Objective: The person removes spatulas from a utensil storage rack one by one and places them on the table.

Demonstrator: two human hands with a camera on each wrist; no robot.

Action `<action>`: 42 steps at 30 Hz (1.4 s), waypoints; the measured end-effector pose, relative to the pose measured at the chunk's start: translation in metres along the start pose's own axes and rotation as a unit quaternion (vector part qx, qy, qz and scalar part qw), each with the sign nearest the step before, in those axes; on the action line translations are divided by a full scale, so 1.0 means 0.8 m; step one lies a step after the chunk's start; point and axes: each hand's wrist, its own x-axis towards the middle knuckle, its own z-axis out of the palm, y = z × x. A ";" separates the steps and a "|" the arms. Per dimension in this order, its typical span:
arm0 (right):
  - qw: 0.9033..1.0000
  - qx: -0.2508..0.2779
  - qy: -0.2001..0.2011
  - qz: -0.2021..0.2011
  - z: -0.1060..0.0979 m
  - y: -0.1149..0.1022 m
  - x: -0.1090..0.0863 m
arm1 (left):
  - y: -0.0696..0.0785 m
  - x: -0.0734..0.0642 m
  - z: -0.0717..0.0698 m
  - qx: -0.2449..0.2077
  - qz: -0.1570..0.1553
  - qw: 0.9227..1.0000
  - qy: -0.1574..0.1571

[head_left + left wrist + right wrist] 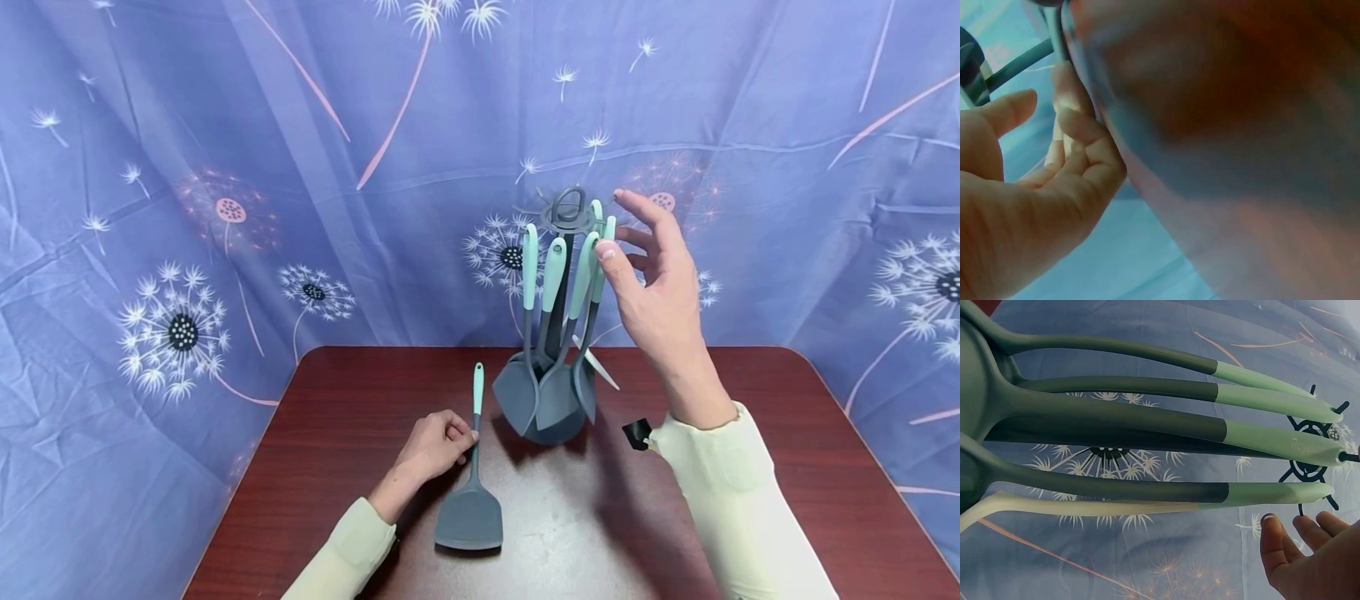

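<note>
A grey turner (468, 518) with a mint handle lies on the table. Beside its shaft is my left hand (435, 446), fingertips right at the shaft; in the left wrist view its thumb stands apart from the bent fingers. A dark utensil stand (567, 218) bears several hanging utensils with grey heads and mint handles (553, 271). My right hand (660, 279) is raised at the stand's right side, thumb and fingers spread. In the right wrist view, the fingertips (1270, 519) show just past the nearest handle's end (1325, 492), with a gap between.
The brown table (337, 383) backs onto a blue dandelion-print curtain (420, 275). A pale utensil shaft (597, 364) sticks out low at the stand's right. A small black piece (637, 434) sits by the right cuff. The stand's hooks (1335, 503) spread outward at the top.
</note>
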 end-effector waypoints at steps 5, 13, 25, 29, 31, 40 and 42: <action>1.000 0.003 -0.001 0.002 0.000 0.000 0.000 | 0.012 0.004 -0.005 -0.005 0.020 0.999 0.026; 1.000 -0.003 -0.006 0.003 -0.001 -0.001 -0.001 | 0.042 0.006 -0.014 -0.012 0.071 0.995 0.074; 1.000 -0.004 -0.006 0.005 -0.001 -0.001 -0.001 | 0.083 0.010 -0.026 -0.074 0.144 0.981 0.104; 1.000 -0.007 -0.005 0.002 -0.001 0.000 0.000 | 0.096 0.014 -0.028 -0.090 0.172 0.974 0.114; 1.000 -0.007 -0.004 0.001 -0.001 0.000 0.000 | 0.102 0.015 -0.029 -0.095 0.180 0.972 0.116; 1.000 -0.002 -0.004 0.004 -0.001 -0.001 -0.001 | 0.128 0.024 -0.031 -0.125 0.222 0.960 0.118; 1.000 -0.001 -0.004 0.004 -0.001 0.000 -0.001 | 0.133 0.025 -0.031 -0.127 0.229 0.958 0.118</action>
